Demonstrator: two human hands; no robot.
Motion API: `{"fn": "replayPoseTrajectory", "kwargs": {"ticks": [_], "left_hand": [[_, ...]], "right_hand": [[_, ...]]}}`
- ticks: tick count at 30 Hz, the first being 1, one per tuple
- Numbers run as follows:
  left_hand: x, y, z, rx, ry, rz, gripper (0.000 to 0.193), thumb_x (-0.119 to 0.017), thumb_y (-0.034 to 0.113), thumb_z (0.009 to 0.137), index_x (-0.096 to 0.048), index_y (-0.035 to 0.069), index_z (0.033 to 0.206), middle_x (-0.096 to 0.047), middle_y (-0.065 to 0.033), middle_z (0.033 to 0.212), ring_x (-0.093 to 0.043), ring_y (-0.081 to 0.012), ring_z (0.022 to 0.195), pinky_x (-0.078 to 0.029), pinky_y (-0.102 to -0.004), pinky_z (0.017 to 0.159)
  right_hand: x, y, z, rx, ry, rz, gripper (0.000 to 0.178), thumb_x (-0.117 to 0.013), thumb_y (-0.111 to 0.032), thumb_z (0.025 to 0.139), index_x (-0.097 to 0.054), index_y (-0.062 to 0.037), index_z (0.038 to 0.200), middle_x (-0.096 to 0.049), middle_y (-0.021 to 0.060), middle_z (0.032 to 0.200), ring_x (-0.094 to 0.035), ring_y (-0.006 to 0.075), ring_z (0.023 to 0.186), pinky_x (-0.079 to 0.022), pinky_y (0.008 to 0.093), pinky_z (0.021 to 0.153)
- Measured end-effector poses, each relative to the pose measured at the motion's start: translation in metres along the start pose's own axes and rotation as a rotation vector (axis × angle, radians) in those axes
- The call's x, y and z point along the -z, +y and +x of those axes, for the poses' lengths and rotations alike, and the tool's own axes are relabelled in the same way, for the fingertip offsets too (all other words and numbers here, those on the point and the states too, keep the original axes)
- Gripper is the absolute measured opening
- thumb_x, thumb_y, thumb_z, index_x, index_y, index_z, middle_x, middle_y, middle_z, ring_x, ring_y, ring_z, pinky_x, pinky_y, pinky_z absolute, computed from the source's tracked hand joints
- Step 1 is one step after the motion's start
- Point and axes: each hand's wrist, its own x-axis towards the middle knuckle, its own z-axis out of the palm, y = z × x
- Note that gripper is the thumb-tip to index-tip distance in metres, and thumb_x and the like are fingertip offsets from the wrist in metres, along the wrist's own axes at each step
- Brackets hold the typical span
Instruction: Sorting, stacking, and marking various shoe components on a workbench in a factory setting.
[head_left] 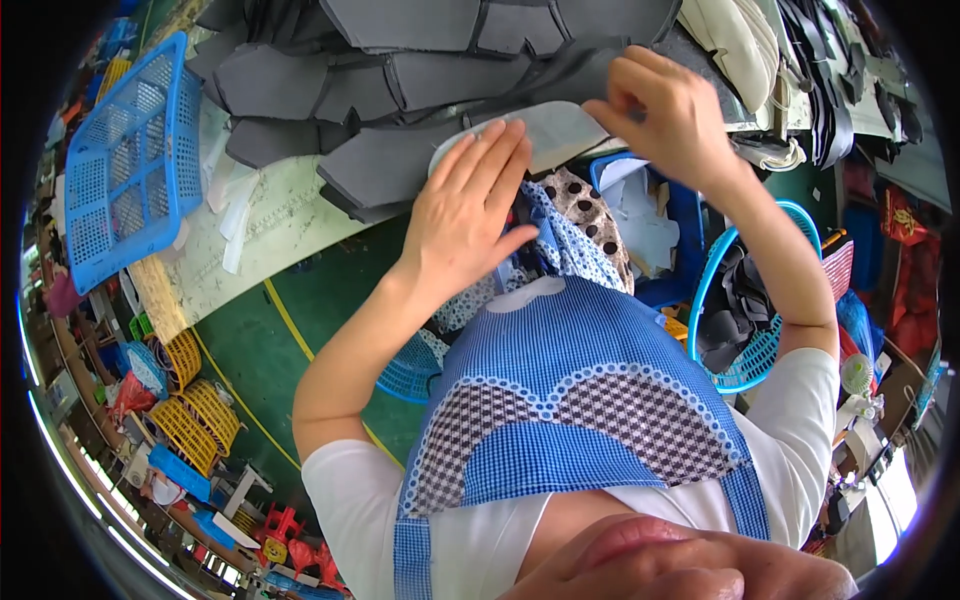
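My left hand [462, 205] lies flat, fingers stretched out, on the left part of a pale, translucent curved template [562, 132]. This template rests over dark grey sheet pieces [375, 165] at the table's near edge. At the template's right end is my right hand [668, 112], its fingers curled and the thumb turned toward the template's tip. Whatever those fingers may hold is hidden. More dark grey cut pieces [400, 22] lie overlapping in rows beyond both hands.
A blue plastic basket [130, 165] stands on the table's left end. White pieces [735, 45] are stacked at the far right. Below the table edge sit a blue bin [685, 215] and a round blue basket [752, 378] of dark scraps. Yellow baskets [190, 425] stand on the floor left.
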Motion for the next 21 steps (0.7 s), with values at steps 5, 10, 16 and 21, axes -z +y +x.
{"fn": "replayPoseTrajectory", "kwargs": {"ticks": [5,10,16,21], "left_hand": [[-0.009,-0.011,0.024,0.037,0.187,-0.2,0.05,-0.079,0.023,0.069,-0.059,-0.002,0.108,-0.057,-0.0104,0.116,-0.054,-0.0289,0.11,-0.046,-0.0383,0.093],[-0.014,-0.008,0.026,0.07,0.279,-0.238,0.032,-0.078,0.014,0.07,-0.062,0.001,0.095,-0.058,-0.0081,0.108,-0.055,-0.0272,0.101,-0.047,-0.0373,0.087],[-0.024,-0.003,0.03,0.222,0.388,-0.349,0.012,-0.069,0.006,0.077,-0.063,-0.001,0.085,-0.056,-0.012,0.112,-0.056,-0.0285,0.098,-0.047,-0.0395,0.086],[-0.022,-0.001,0.031,0.268,0.37,-0.311,0.007,-0.064,0.003,0.082,-0.063,-0.002,0.085,-0.053,-0.016,0.122,-0.055,-0.0304,0.101,-0.045,-0.0408,0.09]], "right_hand": [[-0.036,-0.016,-0.018,0.449,0.12,0.104,0.024,-0.073,-0.013,0.065,-0.064,-0.0064,0.086,-0.06,0.0034,0.093,-0.061,0.0217,0.084,-0.053,0.0333,0.068],[-0.029,-0.015,-0.011,0.428,0.015,0.148,0.022,-0.073,-0.006,0.068,-0.066,-0.0055,0.088,-0.062,0.0056,0.091,-0.061,0.0236,0.08,-0.053,0.0347,0.067],[-0.04,-0.02,-0.008,0.308,0.177,0.147,0.017,-0.072,-0.011,0.069,-0.065,-0.0072,0.083,-0.057,0.0044,0.082,-0.06,0.0233,0.076,-0.051,0.0341,0.063],[-0.052,-0.036,-0.028,0.365,0.36,0.061,0.025,-0.076,-0.008,0.062,-0.068,-0.006,0.086,-0.061,0.0034,0.083,-0.057,0.0204,0.072,-0.046,0.0327,0.061]]}}
